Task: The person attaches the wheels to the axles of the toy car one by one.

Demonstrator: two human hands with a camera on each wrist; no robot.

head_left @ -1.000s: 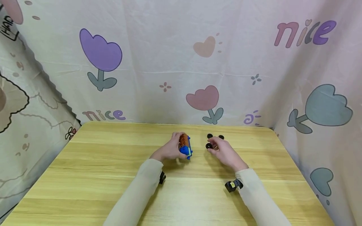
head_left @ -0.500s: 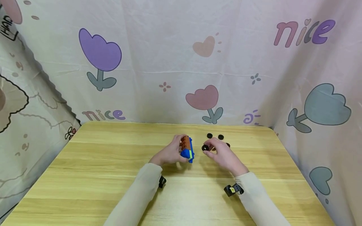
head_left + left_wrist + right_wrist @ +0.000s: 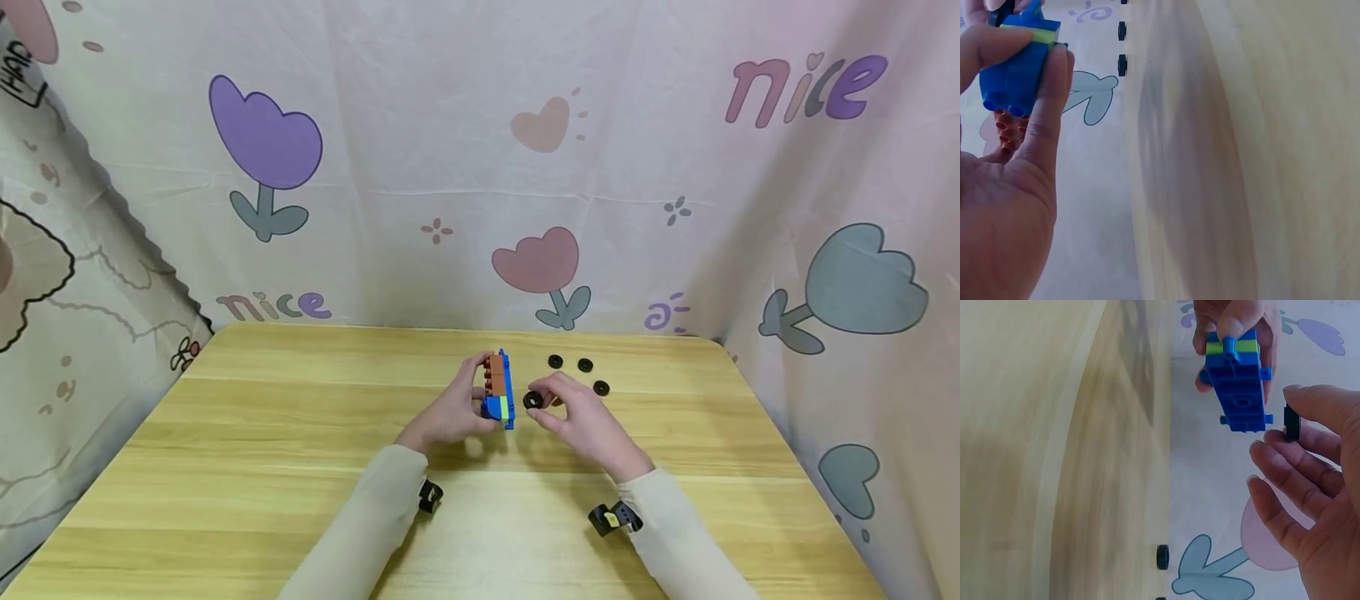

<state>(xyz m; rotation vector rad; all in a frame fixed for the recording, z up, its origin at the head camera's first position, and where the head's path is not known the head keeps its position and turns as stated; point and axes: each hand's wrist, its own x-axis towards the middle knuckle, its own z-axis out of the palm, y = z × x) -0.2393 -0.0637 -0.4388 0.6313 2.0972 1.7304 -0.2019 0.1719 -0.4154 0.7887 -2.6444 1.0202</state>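
A toy vehicle built of blocks [image 3: 498, 385], blue with an orange studded part and a lime stripe, is gripped by my left hand [image 3: 450, 408] above the table. It is turned on its side, and the right wrist view shows its blue underside [image 3: 1241, 400] with pegs sticking out at the sides. My right hand [image 3: 592, 425] pinches a small black wheel [image 3: 1292, 422] between thumb and fingers. The wheel is just right of the toy vehicle, apart from it. In the left wrist view, the thumb and fingers press on the blue end [image 3: 1019, 65].
Three more black wheels lie on the wooden table [image 3: 300, 500] beyond my right hand: a left one [image 3: 555, 361], a middle one [image 3: 585, 365] and a nearer one [image 3: 602, 388]. A printed curtain [image 3: 405, 167] hangs behind the table.
My right hand has lifted a wheel and brought it left, towards the toy vehicle. My left hand has tilted the toy vehicle further onto its side, its underside turned to the right.
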